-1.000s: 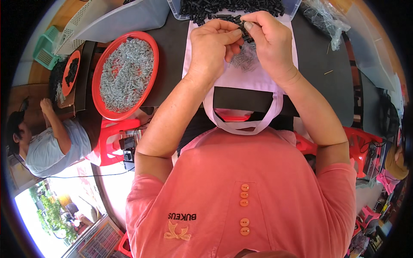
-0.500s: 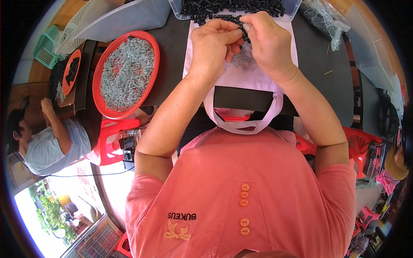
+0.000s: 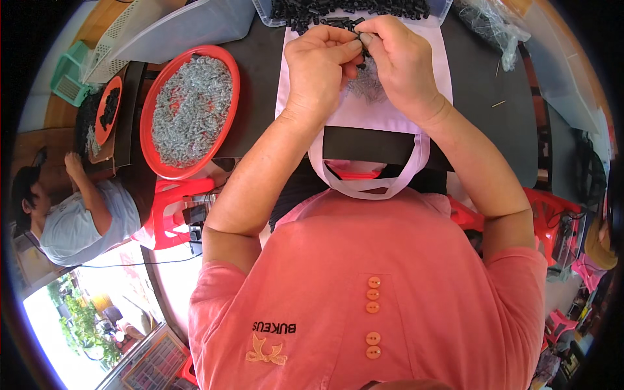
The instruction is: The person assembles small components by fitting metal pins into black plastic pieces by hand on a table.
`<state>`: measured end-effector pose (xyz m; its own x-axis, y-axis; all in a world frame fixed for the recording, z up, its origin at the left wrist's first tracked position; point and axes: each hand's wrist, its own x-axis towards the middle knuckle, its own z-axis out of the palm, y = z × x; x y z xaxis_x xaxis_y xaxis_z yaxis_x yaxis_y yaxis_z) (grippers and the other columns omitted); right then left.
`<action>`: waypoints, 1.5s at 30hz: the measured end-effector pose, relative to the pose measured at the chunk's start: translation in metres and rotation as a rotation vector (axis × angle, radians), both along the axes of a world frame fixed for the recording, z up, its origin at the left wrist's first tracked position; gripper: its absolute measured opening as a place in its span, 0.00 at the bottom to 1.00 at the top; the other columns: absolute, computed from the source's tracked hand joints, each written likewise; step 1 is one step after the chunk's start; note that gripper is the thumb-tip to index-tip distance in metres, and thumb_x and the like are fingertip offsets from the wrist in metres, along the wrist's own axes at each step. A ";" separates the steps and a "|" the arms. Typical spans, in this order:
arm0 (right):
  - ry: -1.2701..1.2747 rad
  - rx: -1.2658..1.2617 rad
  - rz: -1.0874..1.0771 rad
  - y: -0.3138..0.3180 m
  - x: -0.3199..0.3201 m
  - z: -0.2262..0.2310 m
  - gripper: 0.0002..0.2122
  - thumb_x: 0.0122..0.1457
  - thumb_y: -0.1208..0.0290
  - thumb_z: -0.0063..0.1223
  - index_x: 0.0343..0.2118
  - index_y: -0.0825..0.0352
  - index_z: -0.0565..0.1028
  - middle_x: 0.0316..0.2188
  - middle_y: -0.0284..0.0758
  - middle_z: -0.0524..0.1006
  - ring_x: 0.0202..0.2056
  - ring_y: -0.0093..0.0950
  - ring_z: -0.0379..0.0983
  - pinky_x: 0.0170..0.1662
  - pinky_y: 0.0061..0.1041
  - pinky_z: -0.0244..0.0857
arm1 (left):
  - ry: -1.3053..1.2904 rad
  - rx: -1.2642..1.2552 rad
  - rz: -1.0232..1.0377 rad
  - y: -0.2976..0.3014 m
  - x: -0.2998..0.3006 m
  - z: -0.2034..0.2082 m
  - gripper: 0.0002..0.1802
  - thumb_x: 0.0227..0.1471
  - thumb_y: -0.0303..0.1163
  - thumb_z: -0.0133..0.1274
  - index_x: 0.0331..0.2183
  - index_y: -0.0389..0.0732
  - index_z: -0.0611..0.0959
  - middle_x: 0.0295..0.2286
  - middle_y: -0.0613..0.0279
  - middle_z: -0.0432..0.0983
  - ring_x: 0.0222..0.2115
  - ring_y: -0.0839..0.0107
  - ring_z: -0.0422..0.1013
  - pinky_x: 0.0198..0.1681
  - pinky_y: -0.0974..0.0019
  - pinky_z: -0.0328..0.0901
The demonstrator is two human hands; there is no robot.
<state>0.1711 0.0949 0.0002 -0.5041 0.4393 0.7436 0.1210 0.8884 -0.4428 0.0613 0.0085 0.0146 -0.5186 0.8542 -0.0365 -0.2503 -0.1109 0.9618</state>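
My left hand (image 3: 315, 75) and my right hand (image 3: 404, 71) meet over a pale pink tote bag (image 3: 377, 120) laid flat on the table. Thumb and forefinger of each are pinched together around a small black plastic piece (image 3: 362, 44), mostly covered by the fingertips. Beneath the hands, partly hidden by them, lies a small heap of thin silvery metal pieces, apparently springs (image 3: 368, 88). More loose black pieces (image 3: 338, 23) are strewn just beyond the fingers.
A clear bin of black pieces (image 3: 351, 8) stands at the far edge. To the left, a red tray (image 3: 147, 130) holds many silvery springs. Clear plastic bags (image 3: 497, 32) lie at the far right of the dark table (image 3: 484, 130). Another person (image 3: 84, 214) sits at left.
Both hands stay close together, and my right fingertips have shifted slightly left and down. The small pieces between the fingers are turned a little.
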 end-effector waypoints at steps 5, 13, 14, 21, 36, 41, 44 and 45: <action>0.034 -0.004 0.046 0.002 -0.002 -0.001 0.06 0.52 0.78 0.51 0.34 0.66 0.74 0.28 0.39 0.76 0.27 0.39 0.75 0.29 0.34 0.67 | -0.094 0.030 -0.031 0.003 -0.007 -0.004 0.03 0.48 0.20 0.54 0.28 0.30 0.78 0.19 0.56 0.75 0.15 0.74 0.68 0.14 0.74 0.57; 0.017 -0.150 0.196 -0.002 0.000 0.015 0.14 0.50 0.81 0.57 0.41 0.66 0.74 0.26 0.31 0.71 0.29 0.23 0.70 0.34 0.22 0.67 | -0.188 0.151 -0.081 0.007 -0.019 -0.008 0.05 0.49 0.21 0.54 0.30 0.28 0.78 0.23 0.52 0.77 0.19 0.67 0.73 0.20 0.71 0.65; 0.017 -0.149 0.195 -0.002 -0.001 0.014 0.14 0.50 0.81 0.57 0.41 0.66 0.74 0.26 0.31 0.71 0.29 0.23 0.70 0.34 0.22 0.67 | -0.211 0.149 -0.096 0.006 -0.019 -0.008 0.06 0.50 0.21 0.54 0.31 0.28 0.79 0.24 0.52 0.77 0.20 0.67 0.74 0.20 0.71 0.66; 0.043 0.116 0.035 -0.008 0.001 0.032 0.11 0.46 0.79 0.59 0.34 0.68 0.75 0.23 0.37 0.74 0.26 0.26 0.74 0.30 0.22 0.67 | -0.264 0.141 -0.167 0.007 -0.018 -0.008 0.07 0.50 0.22 0.54 0.32 0.27 0.79 0.25 0.53 0.78 0.21 0.67 0.75 0.22 0.70 0.67; 0.047 0.450 0.039 0.010 -0.005 0.007 0.11 0.36 0.73 0.60 0.23 0.64 0.69 0.20 0.33 0.68 0.21 0.33 0.69 0.22 0.31 0.62 | -0.113 0.104 -0.083 0.002 -0.012 -0.006 0.03 0.44 0.20 0.57 0.24 0.30 0.80 0.18 0.55 0.75 0.13 0.70 0.69 0.15 0.71 0.62; 0.035 0.445 0.075 0.006 0.006 0.013 0.10 0.38 0.75 0.60 0.23 0.64 0.69 0.19 0.34 0.67 0.20 0.34 0.68 0.23 0.31 0.62 | -0.171 0.128 -0.150 0.002 -0.005 -0.004 0.03 0.43 0.19 0.57 0.22 0.30 0.79 0.18 0.55 0.75 0.14 0.70 0.70 0.14 0.70 0.62; -0.003 0.027 0.183 0.011 0.007 0.010 0.11 0.46 0.74 0.61 0.33 0.64 0.73 0.21 0.34 0.71 0.21 0.31 0.71 0.24 0.27 0.63 | -0.056 0.203 -0.078 0.000 -0.007 0.008 0.03 0.44 0.20 0.57 0.22 0.31 0.79 0.19 0.56 0.75 0.16 0.71 0.71 0.16 0.71 0.64; 0.000 -0.082 0.215 0.012 0.008 0.012 0.12 0.47 0.74 0.62 0.36 0.63 0.74 0.21 0.34 0.71 0.21 0.29 0.71 0.25 0.26 0.64 | 0.046 0.247 0.001 -0.004 -0.002 0.017 0.04 0.45 0.21 0.57 0.22 0.31 0.79 0.19 0.57 0.75 0.17 0.72 0.72 0.16 0.72 0.65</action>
<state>0.1791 0.1069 0.0117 -0.5923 0.3810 0.7099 -0.0672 0.8547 -0.5148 0.0593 0.0050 0.0316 -0.5157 0.8337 0.1974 -0.2065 -0.3445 0.9158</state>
